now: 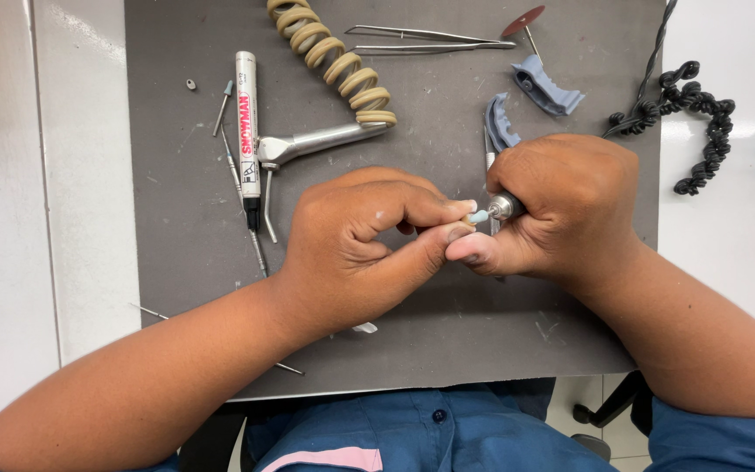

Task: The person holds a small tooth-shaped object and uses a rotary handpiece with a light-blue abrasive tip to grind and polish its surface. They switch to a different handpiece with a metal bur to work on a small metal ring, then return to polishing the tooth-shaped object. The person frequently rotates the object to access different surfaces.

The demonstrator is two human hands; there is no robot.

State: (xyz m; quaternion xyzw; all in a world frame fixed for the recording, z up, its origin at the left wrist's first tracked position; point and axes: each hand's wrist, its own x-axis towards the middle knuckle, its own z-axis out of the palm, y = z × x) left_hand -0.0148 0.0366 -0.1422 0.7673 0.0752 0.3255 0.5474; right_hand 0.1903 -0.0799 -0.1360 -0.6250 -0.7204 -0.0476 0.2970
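Observation:
My right hand (565, 205) is closed around a metal rotary handpiece (505, 206), whose small light-blue tip (480, 216) points left. My left hand (364, 245) pinches a small pale piece (460, 232) between thumb and forefinger, held against that tip. Most of the piece is hidden by my fingers. Both hands hover over a dark grey mat (176, 218).
On the mat lie a white marker (247, 131), a metal air nozzle (321, 140) on a beige coiled hose (334, 61), tweezers (430, 39), a red cutting disc (524, 21), two blue-grey model parts (548, 87), loose burs (223, 105). A black coiled cord (701, 114) sits right.

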